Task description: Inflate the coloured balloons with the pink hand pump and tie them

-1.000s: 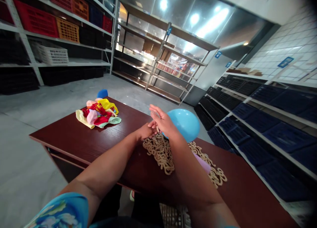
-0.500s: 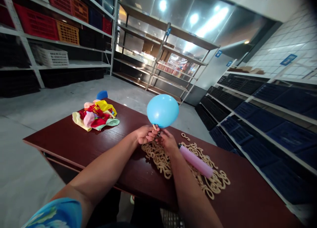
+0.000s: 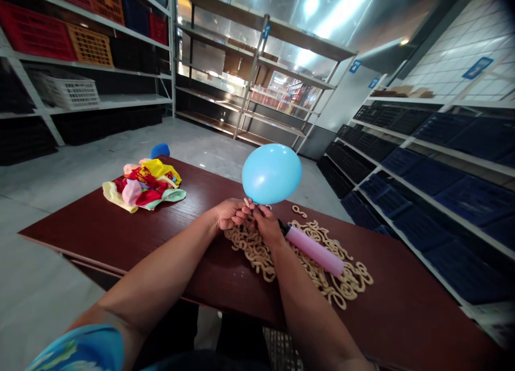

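At the left of the dark brown tabletop, a heap of limp, brightly coloured balloons lies near the far edge; a knock from the left forearm could push some of it over, though the two are well apart. Next, the left hand has its fingers pinched at the neck of a light blue balloon, with a pale beige tip showing at the fingertips. The blue balloon stands inflated just above both hands, over the far side of the tabletop; if the grip on its neck slackened, it might lose air or fly off, and a hard tug or a fingernail could burst it. The right hand grasps the same neck, its fingers curled in beside the left ones, so exactly what they clasp is hidden. Beneath and to the right spread beige curly pieces, which a dragging wrist could scatter. On them rests a lilac cylinder, perhaps a pump, near the right wrist; being round, it could roll if bumped.
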`<state>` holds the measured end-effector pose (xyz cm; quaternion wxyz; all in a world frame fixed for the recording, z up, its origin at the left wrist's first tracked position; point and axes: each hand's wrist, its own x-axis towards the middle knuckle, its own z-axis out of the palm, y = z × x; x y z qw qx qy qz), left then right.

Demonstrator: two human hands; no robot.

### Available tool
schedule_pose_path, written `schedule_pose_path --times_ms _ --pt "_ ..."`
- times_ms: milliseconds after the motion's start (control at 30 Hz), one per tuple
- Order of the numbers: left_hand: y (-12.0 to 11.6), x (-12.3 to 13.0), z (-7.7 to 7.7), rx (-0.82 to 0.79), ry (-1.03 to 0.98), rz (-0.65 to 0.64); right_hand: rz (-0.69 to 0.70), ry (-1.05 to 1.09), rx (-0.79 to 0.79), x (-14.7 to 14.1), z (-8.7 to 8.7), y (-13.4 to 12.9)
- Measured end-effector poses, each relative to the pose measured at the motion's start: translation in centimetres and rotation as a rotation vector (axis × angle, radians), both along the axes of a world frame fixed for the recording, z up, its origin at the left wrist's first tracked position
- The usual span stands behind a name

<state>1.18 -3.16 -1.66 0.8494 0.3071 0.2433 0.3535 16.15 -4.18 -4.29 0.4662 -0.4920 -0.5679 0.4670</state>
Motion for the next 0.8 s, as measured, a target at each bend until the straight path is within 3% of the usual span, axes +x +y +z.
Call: schedule_pose_path --times_ms 100,200,300,567,667,800 --pt "0.4 0.5 -1.0 0.204 0.321 0.292 -0.139 -0.030 0.023 0.2 0.2 0.0" --pt "0.7 1.0 -1.8 0.516 0.752 0.528 -0.137 -0.177 0.114 0.3 0.7 -0.4" --pt "0.8 1.1 -2.0 0.674 0.977 0.657 -0.092 -0.350 0.258 0.4 1.4 -1.1" --pt "0.5 1.5 -1.9 0.767 1.055 0.641 0.062 -0.430 0.514 0.7 2.9 -1.7" --pt "0.2 1.8 -2.0 0.800 1.052 0.600 0.055 -0.339 0.392 0.4 2.4 -1.6" --pt "0.0 2.0 -1.9 0.794 1.036 0.595 0.034 -0.028 0.145 -0.3 1.7 -1.5"
